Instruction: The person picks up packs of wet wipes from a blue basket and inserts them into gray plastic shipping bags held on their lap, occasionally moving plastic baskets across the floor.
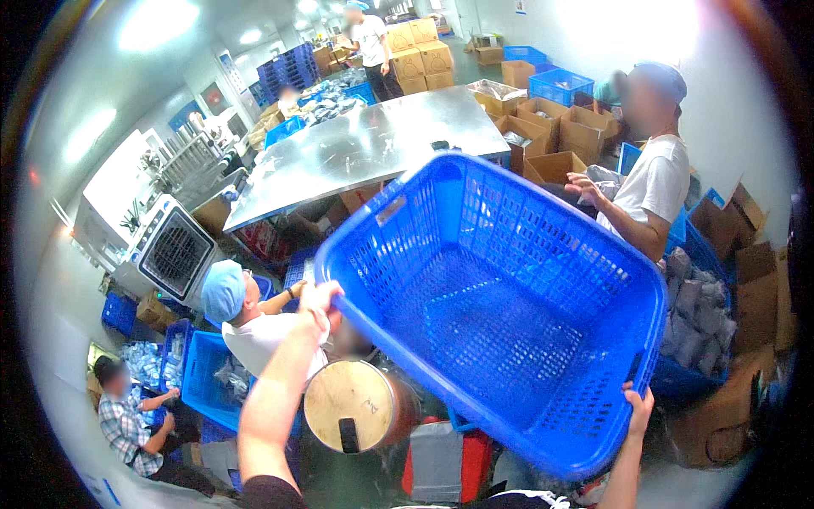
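A large blue plastic basket [475,339] with slotted walls hangs tilted in front of me, and nothing lies in it. My left hand [320,299] grips its rim at the left corner. At the lower right, my right hand [638,410] is closed on the opposite end, by the handle slot. Both arms are stretched out, so the basket is off the floor. Below its left side stands a round drum [349,399] with a pale wooden top and a dark object on it.
A metal table [365,161] stands ahead. Co-workers sit at left [254,318], far left [136,424] and right [657,178]; another person [370,42] stands at the back. Open cardboard boxes [585,127] and a bin of grey packets [699,322] line the right. An air cooler [174,250] is left.
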`<state>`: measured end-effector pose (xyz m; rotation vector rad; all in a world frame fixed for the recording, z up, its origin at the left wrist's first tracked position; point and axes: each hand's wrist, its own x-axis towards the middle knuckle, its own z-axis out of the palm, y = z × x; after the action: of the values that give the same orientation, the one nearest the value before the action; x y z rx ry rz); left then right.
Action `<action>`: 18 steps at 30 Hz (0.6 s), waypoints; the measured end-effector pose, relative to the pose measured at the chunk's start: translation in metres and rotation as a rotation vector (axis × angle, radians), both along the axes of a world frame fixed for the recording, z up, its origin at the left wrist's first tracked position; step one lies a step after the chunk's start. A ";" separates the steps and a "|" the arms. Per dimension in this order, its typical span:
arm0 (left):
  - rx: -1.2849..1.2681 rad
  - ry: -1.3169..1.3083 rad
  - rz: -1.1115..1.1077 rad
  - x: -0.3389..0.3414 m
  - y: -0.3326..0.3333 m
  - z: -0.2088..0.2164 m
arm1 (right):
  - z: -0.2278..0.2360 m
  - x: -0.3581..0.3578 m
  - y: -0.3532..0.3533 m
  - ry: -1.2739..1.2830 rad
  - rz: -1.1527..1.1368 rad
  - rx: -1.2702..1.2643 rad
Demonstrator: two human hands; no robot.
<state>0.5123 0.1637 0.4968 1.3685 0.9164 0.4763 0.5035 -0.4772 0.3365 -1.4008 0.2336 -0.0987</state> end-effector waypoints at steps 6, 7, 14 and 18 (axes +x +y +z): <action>0.129 -0.067 -0.052 0.122 0.165 0.069 | 0.018 0.112 0.144 0.017 0.028 0.134; 0.193 -0.098 -0.041 0.137 0.223 0.085 | 0.003 0.146 0.175 0.008 0.074 0.106; 0.382 -0.666 -0.341 0.153 0.082 0.078 | 0.095 0.325 0.503 -0.226 -0.209 0.606; 0.757 -0.044 -0.580 -0.101 -0.049 -0.068 | 0.117 0.351 0.633 0.282 -0.226 -0.070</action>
<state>0.4114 0.1151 0.4291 2.2037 0.2500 0.4092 0.8544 0.1560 0.4534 -1.4529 0.6280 -0.0963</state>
